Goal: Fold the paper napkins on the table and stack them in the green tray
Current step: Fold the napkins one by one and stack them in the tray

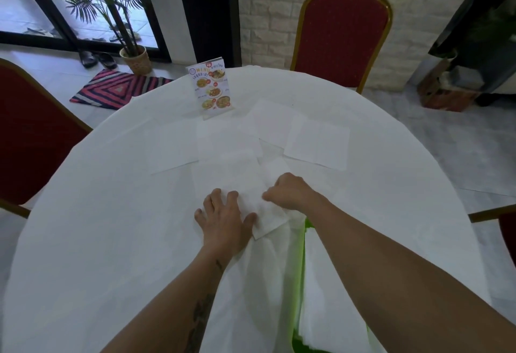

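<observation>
Between left hand (pixel 223 220) and right hand (pixel 287 192), napkin (pixel 269 218).

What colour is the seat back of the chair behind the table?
Dark red, with a gold frame, on the chair. The head view shows it.

I see a white brick wall (pixel 282 17), red chairs (pixel 342 37), a potted palm (pixel 131 45) by the glass door (pixel 42 3), a striped mat (pixel 117 88) on pale floor tiles (pixel 446 140).
</observation>
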{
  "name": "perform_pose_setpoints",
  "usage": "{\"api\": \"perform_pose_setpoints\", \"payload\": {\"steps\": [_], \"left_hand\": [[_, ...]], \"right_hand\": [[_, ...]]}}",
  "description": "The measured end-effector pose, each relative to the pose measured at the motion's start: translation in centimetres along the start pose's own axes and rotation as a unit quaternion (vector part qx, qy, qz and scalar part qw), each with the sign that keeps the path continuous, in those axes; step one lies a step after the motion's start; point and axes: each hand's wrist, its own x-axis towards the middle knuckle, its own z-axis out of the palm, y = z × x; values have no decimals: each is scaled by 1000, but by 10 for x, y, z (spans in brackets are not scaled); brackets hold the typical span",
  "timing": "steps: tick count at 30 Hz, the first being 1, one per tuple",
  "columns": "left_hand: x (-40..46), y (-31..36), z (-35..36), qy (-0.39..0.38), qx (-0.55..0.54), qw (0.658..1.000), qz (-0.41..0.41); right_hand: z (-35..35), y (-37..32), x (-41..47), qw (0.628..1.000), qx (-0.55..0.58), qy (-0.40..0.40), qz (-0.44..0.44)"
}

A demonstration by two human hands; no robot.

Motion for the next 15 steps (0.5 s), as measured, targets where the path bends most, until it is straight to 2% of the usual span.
{"api": "perform_pose_setpoints", "payload": {"steps": [3, 9, 15], "left_hand": [[-1, -4, -1, -2, -12, 1000, 4], [-3, -16, -8, -7, -24, 999, 23], [-8, -21, -8, 1, -32, 999, 30]], "right_hand": [[12, -2, -3, 997, -69, 18, -8], [25, 0, -3, 990, -108, 83, 22], [29, -3, -5, 990, -122, 71, 5]]}}
